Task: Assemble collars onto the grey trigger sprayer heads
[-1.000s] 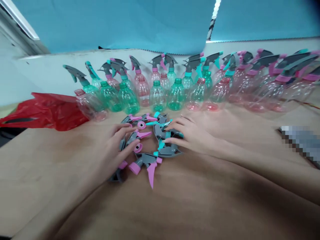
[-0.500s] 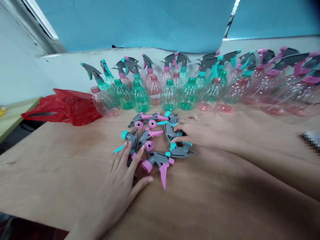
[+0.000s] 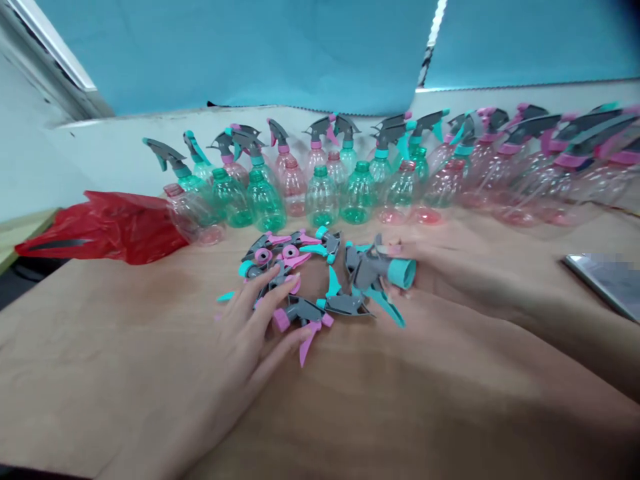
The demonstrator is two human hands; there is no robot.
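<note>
My right hand (image 3: 403, 257) grips a grey spray trigger head (image 3: 369, 270) with a turquoise collar and lever, raised just above the table. Another grey and turquoise head lies partly behind it. My left hand (image 3: 250, 327) rests with spread fingers over the left side of a pile of loose trigger heads, its fingertips on grey and pink ones. Close to its thumb lies a pink-and-grey trigger head (image 3: 303, 313). A turquoise-and-grey head (image 3: 345, 303) lies between the two hands. Several more pink and turquoise heads sit at the pile's far side.
Rows of clear green bottles (image 3: 267, 203) and pink bottles (image 3: 295, 187) stand along the wall, some capped with trigger heads, others uncapped. A red plastic bag (image 3: 110, 230) lies at the left. A flat phone-like device (image 3: 603, 277) is on the wooden table (image 3: 90, 373) at the right.
My right hand has closed on a turquoise-and-grey trigger head and lifted it, turning its collar to the right. My left hand stays over the pile. The view has shifted slightly right.
</note>
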